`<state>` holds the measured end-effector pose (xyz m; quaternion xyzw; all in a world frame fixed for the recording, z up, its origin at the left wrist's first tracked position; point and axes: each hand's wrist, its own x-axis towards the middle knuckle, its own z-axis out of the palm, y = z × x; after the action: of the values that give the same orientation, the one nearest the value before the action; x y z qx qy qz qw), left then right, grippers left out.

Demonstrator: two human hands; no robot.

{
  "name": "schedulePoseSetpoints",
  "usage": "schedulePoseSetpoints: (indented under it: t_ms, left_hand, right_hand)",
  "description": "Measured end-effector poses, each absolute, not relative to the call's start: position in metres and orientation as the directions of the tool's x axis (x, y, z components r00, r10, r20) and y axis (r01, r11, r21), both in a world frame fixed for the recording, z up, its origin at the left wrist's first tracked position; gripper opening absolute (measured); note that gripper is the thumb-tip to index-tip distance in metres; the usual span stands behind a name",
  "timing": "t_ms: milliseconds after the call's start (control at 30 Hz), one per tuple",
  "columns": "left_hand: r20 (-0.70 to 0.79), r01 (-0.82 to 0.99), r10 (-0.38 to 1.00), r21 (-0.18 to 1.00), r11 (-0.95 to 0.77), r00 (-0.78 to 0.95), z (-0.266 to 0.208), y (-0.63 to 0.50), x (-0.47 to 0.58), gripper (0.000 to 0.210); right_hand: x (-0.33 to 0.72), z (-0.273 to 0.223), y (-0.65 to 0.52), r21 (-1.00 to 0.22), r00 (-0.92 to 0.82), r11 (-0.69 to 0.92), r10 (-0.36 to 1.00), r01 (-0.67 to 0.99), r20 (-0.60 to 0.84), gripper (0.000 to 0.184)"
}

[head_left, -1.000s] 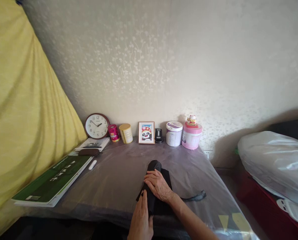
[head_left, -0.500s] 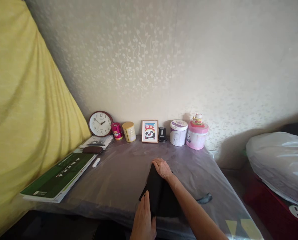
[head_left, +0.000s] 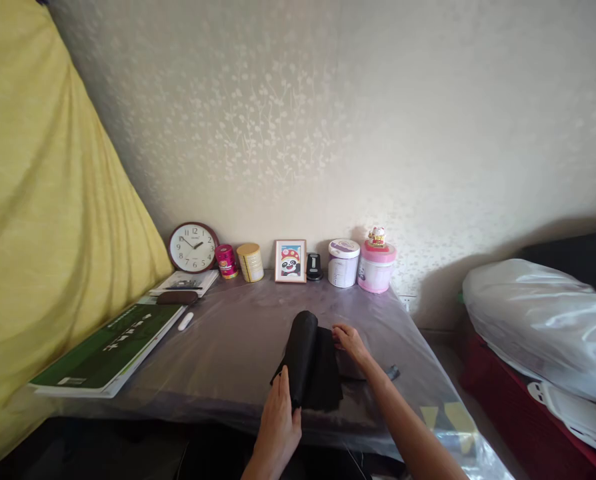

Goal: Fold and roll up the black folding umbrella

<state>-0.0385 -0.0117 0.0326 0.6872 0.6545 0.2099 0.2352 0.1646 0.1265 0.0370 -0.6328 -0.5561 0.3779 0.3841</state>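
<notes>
A black, soft-looking roll [head_left: 301,357] lies on the near middle of the table, with a flat black flap [head_left: 325,380] spread out to its right. My left hand [head_left: 281,407] is closed round the near left end of the roll, the thumb at its bottom edge. At the far right corner of the flap my right hand [head_left: 347,339] has its fingers curled together on the edge. Beyond the flap, partly hidden under my right forearm, lies a small blue-grey strip [head_left: 392,372]. I cannot make out exactly what the black thing is.
Along the wall stand a clock [head_left: 194,247], a pink can [head_left: 227,261], a yellow can [head_left: 251,263], a panda picture [head_left: 291,261] and two tubs [head_left: 343,267]. A green book [head_left: 111,347] lies left. A plastic-wrapped bundle [head_left: 538,320] stands right of the table.
My right hand has moved from the roll's far end to the flap's far right corner. The flap now shows more fully. The view has shifted slightly right.
</notes>
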Motion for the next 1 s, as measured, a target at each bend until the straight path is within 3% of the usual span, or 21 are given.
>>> schedulePoseSetpoints:
  t_ms: [200, 500, 767, 1000]
  left_hand:
    - [-0.007, 0.798, 0.998, 0.601, -0.041, 0.057, 0.034, -0.013, -0.039, 0.07]
    - [0.008, 0.795, 0.999, 0.605, -0.038, 0.041, 0.033, -0.011, -0.039, 0.071]
    - [0.052, 0.778, 0.998, 0.625, -0.065, 0.042, 0.029, -0.009, -0.04, 0.07]
    - [0.05, 0.775, 0.998, 0.63, -0.052, 0.026, 0.03, -0.008, -0.044, 0.069]
  right_hand:
    - [0.154, 0.045, 0.104, -0.955, 0.045, -0.133, 0.991, 0.265, -0.126, 0.028]
    - [0.127, 0.055, 0.095, -0.944, 0.006, -0.168, 0.985, 0.284, -0.174, 0.027]
    - [0.094, 0.063, 0.096, -0.96, -0.024, -0.169, 0.984, 0.224, -0.179, 0.042]
    - [0.078, 0.064, 0.091, -0.965, -0.034, -0.154, 0.986, 0.21, -0.165, 0.042]
